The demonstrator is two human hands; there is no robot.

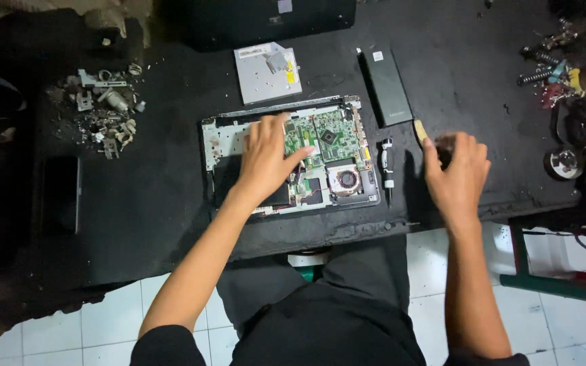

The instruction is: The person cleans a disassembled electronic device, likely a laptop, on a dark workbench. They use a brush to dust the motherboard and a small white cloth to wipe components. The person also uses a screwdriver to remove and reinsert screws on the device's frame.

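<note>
Nearest the camera, the person's dark-trousered lap (327, 305) sits over a white tiled floor (113, 318), and both bare forearms reach up from it onto a black worktable (157, 196). The left hand (266, 159) lies palm down on the opened laptop (289, 156), fingers spread apart and flat, covering the left part of the chassis and touching the edge of the green board (327, 135); it grips nothing. The laptop lies flat in the middle of the table, just past the near edge, with its round fan (346, 179) at the lower right corner. Just right of the laptop a screwdriver (387, 166) lies on the table, pointing toward the near edge. The right hand (456, 173) rests on the table right of the screwdriver, well apart from the laptop, its fingers curled together over something small and dark; whether it is clamped on that cannot be told, as the hand is blurred. A small yellowish piece (420, 130) lies at its fingertips. Beyond that, a long black battery (386, 85) lies at a slant, near the laptop's top right corner. A grey optical drive (266, 72) lies just behind the laptop. To the far left sits a heap of small metal parts (103, 108), and at the far right a clutter of tools and springs (564, 68). At the far edge lies a flat black panel (266, 20).
</note>
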